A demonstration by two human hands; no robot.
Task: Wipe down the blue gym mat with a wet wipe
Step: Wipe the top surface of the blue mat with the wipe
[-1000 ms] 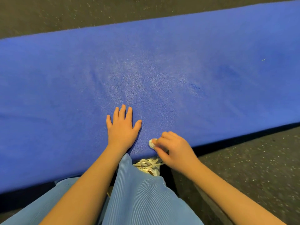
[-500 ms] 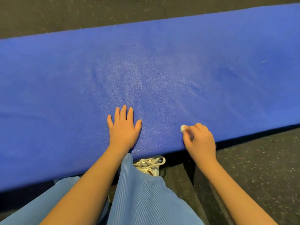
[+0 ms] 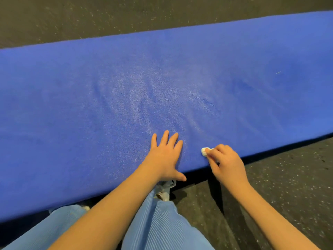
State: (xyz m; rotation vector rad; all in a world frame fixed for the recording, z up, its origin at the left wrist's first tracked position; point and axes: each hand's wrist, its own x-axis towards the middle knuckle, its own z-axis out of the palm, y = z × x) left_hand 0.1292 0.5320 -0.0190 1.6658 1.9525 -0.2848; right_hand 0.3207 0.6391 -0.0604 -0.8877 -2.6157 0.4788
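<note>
Head view: a balled wet wipe (image 3: pixel 204 151) is pinched at the curled right hand's (image 3: pixel 228 166) fingertips near the blue gym mat's (image 3: pixel 90 105) near edge; the left hand (image 3: pixel 164 157) is pressed flat, fingers spread.

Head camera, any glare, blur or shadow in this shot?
Head view: pale sheen on the blue mat ahead of the left hand; right hand and its wet wipe look slightly soft; dark shadow under the mat's near edge.

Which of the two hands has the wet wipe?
The right hand, pinching the balled white wipe at the near edge of the blue mat; the left hand lies flat, holding nothing.
</note>
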